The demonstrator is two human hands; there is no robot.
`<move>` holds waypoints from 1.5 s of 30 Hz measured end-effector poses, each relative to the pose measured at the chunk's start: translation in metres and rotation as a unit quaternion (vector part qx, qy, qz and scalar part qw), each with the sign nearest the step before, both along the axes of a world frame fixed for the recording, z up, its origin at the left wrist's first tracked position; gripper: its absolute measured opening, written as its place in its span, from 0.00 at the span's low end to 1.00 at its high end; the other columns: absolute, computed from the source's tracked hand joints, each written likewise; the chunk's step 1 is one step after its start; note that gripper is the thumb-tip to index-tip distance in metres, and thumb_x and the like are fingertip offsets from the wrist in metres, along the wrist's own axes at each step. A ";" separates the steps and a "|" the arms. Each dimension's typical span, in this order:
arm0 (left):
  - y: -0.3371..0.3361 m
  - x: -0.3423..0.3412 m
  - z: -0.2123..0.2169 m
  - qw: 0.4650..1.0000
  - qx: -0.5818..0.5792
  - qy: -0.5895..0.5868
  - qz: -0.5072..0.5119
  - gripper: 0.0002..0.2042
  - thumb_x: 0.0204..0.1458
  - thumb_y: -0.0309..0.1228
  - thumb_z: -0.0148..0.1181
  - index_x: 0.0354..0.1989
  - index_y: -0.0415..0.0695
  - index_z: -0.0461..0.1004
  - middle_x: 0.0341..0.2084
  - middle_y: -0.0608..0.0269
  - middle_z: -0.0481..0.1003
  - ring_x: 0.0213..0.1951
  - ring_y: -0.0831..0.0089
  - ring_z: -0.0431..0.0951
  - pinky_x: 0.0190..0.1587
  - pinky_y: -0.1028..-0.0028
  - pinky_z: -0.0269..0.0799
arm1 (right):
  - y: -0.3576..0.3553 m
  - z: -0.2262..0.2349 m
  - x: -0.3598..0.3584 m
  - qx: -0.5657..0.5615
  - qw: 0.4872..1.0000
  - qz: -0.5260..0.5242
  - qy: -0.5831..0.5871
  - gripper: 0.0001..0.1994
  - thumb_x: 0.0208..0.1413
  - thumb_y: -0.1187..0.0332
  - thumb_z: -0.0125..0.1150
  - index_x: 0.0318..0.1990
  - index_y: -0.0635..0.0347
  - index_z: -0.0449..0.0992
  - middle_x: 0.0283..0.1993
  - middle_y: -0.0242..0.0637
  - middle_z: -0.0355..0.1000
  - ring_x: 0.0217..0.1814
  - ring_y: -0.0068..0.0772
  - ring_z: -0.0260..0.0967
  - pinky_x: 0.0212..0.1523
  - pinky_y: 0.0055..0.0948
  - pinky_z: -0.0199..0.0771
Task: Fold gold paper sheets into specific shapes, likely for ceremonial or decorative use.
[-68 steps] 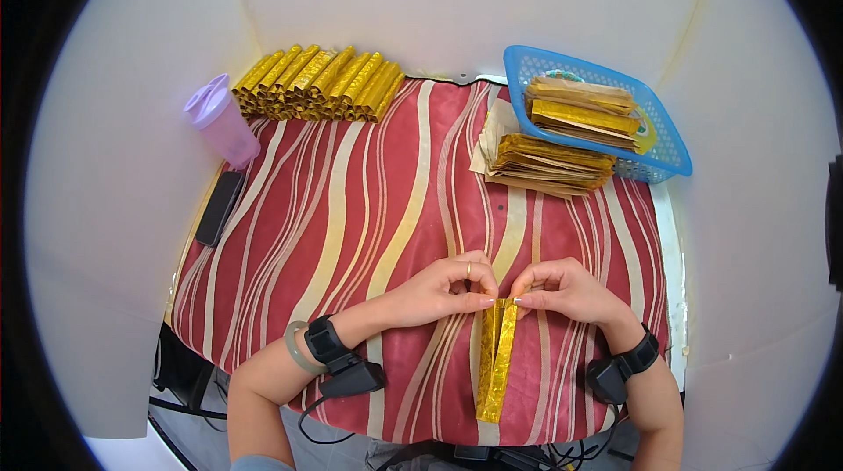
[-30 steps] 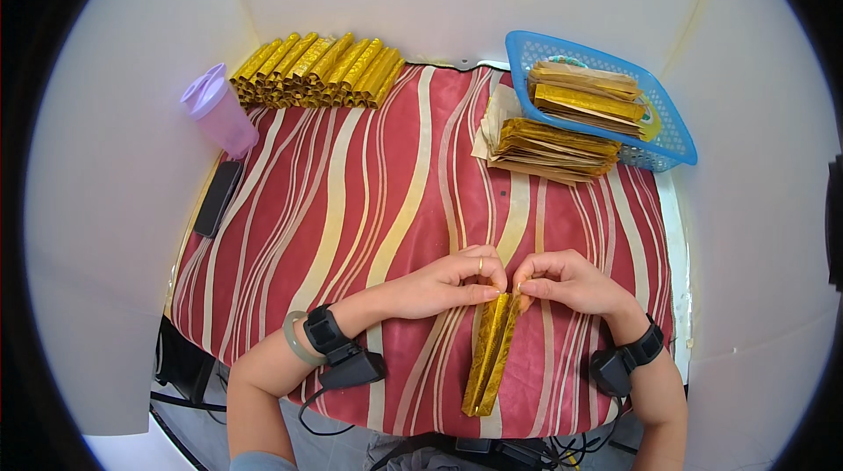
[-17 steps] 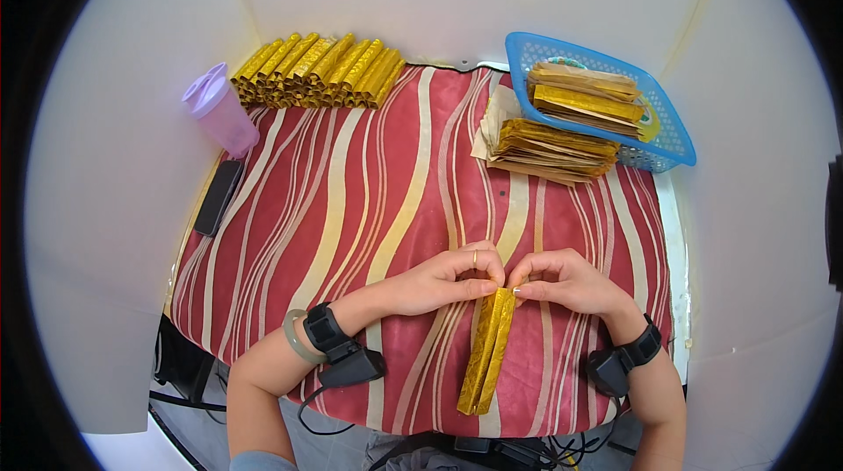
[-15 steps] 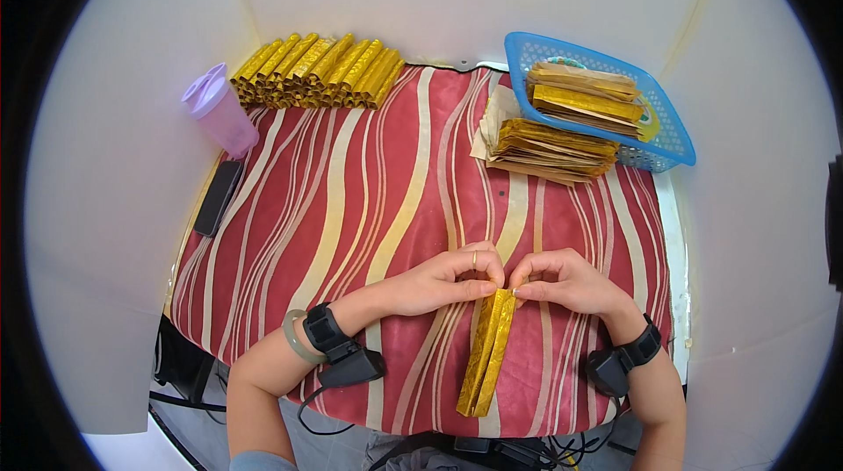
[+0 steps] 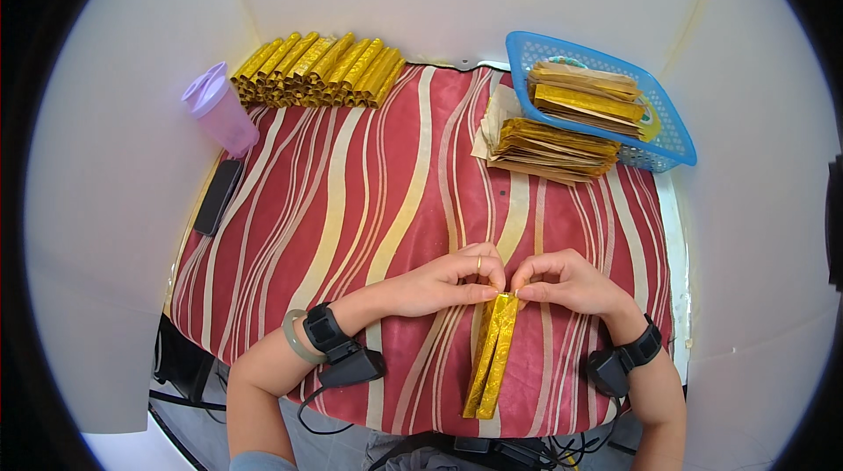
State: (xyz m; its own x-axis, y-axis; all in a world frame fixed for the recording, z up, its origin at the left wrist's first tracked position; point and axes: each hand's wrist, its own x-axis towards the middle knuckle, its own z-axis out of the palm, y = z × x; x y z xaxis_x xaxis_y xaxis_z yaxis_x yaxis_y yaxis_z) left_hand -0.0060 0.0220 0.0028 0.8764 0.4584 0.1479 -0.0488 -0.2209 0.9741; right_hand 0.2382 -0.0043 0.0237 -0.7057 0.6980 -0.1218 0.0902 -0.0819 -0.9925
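Note:
A long strip of folded gold foil paper (image 5: 493, 357) lies lengthwise near the front of the table, a crease running down its middle. My left hand (image 5: 457, 280) pinches the left side of its far end between thumb and fingers. Close beside it, my right hand (image 5: 569, 282) pinches the right side of that same end. The strip's near end rests on the cloth, untouched. Fingertips partly hide the far end.
Several rolled gold paper tubes (image 5: 320, 71) are stacked at the back left, beside a lilac lidded cup (image 5: 219, 109) and a dark phone (image 5: 219, 197). A blue basket (image 5: 672, 124) with gold paper sheets (image 5: 584, 107) stands back right; another paper stack (image 5: 553, 151) leans before it. Red striped cloth (image 5: 421, 234) covers the table.
The far end of the gold paper has dropped slightly toward me, and its two long folds now lie closer together. Both hands keep their pinch, nearly in place.

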 end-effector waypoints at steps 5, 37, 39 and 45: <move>0.001 -0.001 -0.001 1.000 -0.028 -0.001 -0.005 0.07 0.62 0.34 0.51 0.41 0.44 0.70 0.39 0.68 0.63 0.44 0.76 0.63 0.48 0.75 0.59 | 0.000 -0.001 0.001 0.001 1.000 0.001 0.005 0.07 0.61 0.72 0.56 0.42 0.66 0.75 0.37 0.31 0.74 0.40 0.19 0.70 0.44 0.21 0.71; 0.000 0.000 0.004 1.000 -0.018 -0.022 0.001 0.07 0.62 0.33 0.51 0.40 0.42 0.69 0.39 0.66 0.63 0.46 0.75 0.64 0.53 0.73 0.59 | 0.001 -0.002 0.000 0.006 1.000 0.008 0.018 0.06 0.61 0.73 0.58 0.41 0.66 0.75 0.38 0.31 0.73 0.41 0.20 0.70 0.46 0.21 0.71; 0.001 -0.001 0.003 1.000 -0.020 -0.023 -0.001 0.07 0.62 0.33 0.51 0.40 0.42 0.69 0.39 0.66 0.63 0.46 0.75 0.64 0.53 0.73 0.59 | 0.001 -0.002 0.000 0.007 1.000 0.006 0.020 0.06 0.60 0.73 0.58 0.41 0.66 0.75 0.38 0.31 0.73 0.41 0.20 0.70 0.45 0.21 0.71; 0.002 -0.001 0.004 0.999 -0.030 -0.029 -0.012 0.08 0.62 0.34 0.51 0.39 0.42 0.69 0.39 0.67 0.63 0.46 0.75 0.65 0.53 0.73 0.59 | 0.000 -0.002 0.001 0.023 0.999 0.006 0.023 0.06 0.61 0.72 0.57 0.41 0.65 0.75 0.37 0.31 0.73 0.41 0.20 0.70 0.45 0.21 0.71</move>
